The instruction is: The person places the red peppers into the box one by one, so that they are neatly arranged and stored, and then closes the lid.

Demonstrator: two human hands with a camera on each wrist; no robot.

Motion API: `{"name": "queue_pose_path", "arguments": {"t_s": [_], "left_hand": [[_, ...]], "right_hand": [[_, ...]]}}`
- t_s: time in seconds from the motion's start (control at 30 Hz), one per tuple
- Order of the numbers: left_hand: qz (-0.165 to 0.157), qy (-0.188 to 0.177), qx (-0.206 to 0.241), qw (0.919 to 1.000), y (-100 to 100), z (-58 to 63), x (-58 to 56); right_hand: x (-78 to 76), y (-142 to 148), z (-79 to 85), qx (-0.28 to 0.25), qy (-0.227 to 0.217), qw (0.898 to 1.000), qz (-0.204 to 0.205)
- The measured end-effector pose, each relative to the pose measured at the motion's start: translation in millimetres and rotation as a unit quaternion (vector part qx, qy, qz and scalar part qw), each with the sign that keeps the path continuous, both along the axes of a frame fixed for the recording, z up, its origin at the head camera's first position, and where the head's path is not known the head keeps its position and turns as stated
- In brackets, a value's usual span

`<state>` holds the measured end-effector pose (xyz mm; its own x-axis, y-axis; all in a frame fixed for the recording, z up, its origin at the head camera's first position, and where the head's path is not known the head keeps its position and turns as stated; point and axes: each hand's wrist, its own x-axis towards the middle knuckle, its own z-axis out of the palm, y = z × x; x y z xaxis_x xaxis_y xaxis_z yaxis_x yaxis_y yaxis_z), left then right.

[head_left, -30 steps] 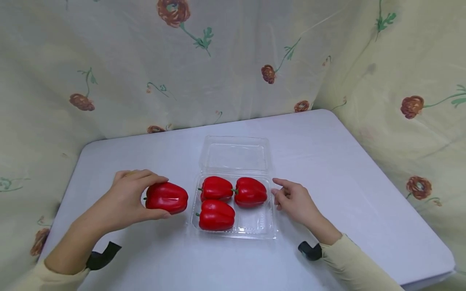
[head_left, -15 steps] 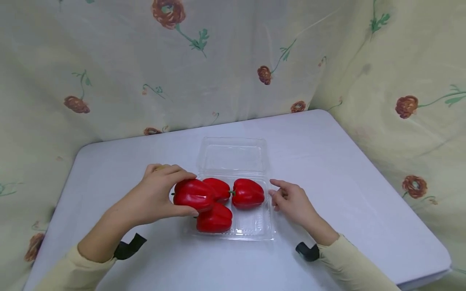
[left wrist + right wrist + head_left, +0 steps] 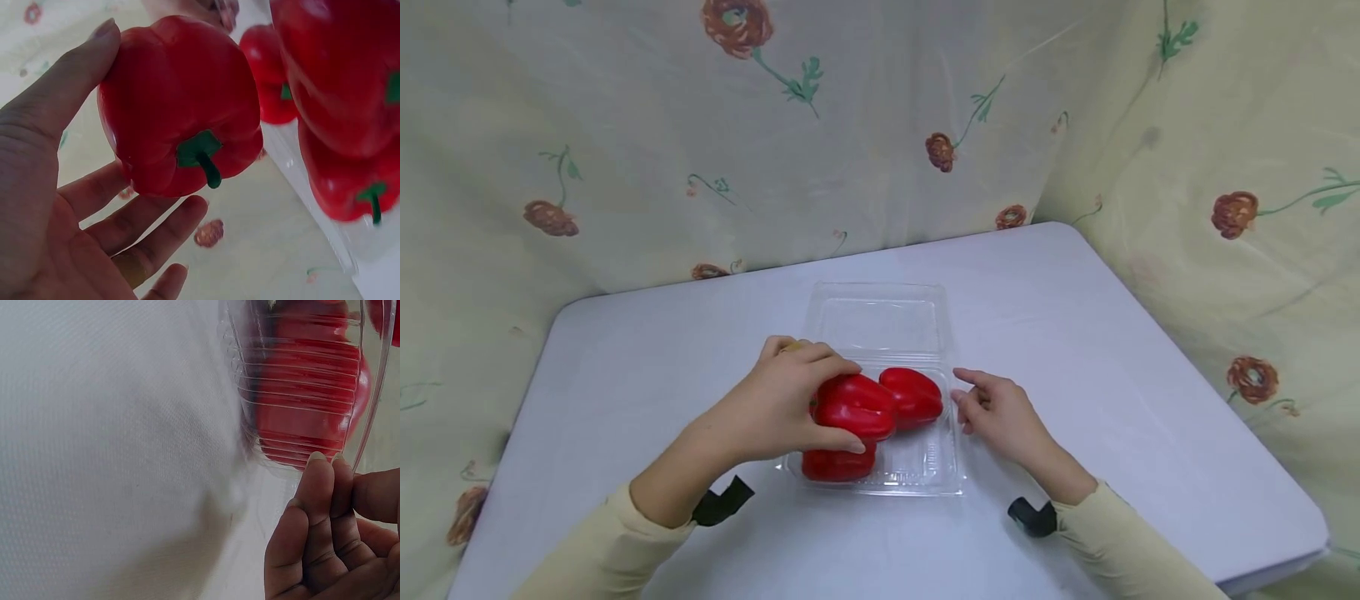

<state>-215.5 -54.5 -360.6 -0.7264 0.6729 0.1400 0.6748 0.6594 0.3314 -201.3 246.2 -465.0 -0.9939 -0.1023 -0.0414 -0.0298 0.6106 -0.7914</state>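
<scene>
Left hand spread wide round a glossy red bell pepper with a green stem: thumb on the near side, fingers on the far side, stem end toward the palm. Pepper is above a clear plastic hinged container, partly overlapping the peppers inside; cannot tell if it touches them. Head view shows a red pepper at the container's front left and another at back right; left wrist view shows three besides the held one. Right hand at the container's right side, fingertips against the ribbed wall; index extended, others bent. Cannot tell whether it pinches the rim. Transparent lid lies folded back on a white-covered table. Behind: pale cloth printed with rust-coloured flowers.
</scene>
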Motion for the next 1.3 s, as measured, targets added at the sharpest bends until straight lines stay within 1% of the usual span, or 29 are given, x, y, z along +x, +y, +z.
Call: {"name": "queue_pose_path", "arguments": {"t_s": [0.1, 0.3, 0.5, 0.63, 0.77, 0.9, 1.03, 1.3], "left_hand": [[-0.006, 0.003, -0.010, 0.9999, 10, -3.4, 0.8], [-0.004, 0.004, -0.024, 0.9997, 28, -9.2, 2.3], [-0.019, 0.020, -0.040, 0.9988, 44, -17.7, 4.5], [-0.016, 0.022, -0.048, 0.9985, 53, -23.1, 7.5], [-0.011, 0.012, -0.050, 0.9986, 60, -26.8, 10.9], [-0.017, 0.008, -0.056, 0.9983, 66, -32.1, 14.4], [-0.017, 0.019, -0.060, 0.9979, 71, -38.8, 17.5], [-0.001, 0.041, -0.073, 0.9965, 75, -49.3, 23.5]], "right_hand": [[-0.4, -1, -1.2, -0.002, 0.002, 1.000, 0.003], [-1.3, -2, -2.6, 0.001, 0.007, 1.000, 0.006], [-0.8, -1, -2.9, 0.007, 0.007, 1.000, 0.003], [-0.4, 0, -2.7, 0.005, 0.002, 1.000, 0.001], [0.0, 0, -2.0, -0.003, -0.001, 1.000, -0.001], [0.5, 0, -1.1, -0.004, -0.003, 1.000, -0.003], [0.4, 1, -1.2, -0.001, 0.002, 1.000, -0.002], [1.0, 2, -1.3, 0.000, 0.004, 1.000, -0.005]]}}
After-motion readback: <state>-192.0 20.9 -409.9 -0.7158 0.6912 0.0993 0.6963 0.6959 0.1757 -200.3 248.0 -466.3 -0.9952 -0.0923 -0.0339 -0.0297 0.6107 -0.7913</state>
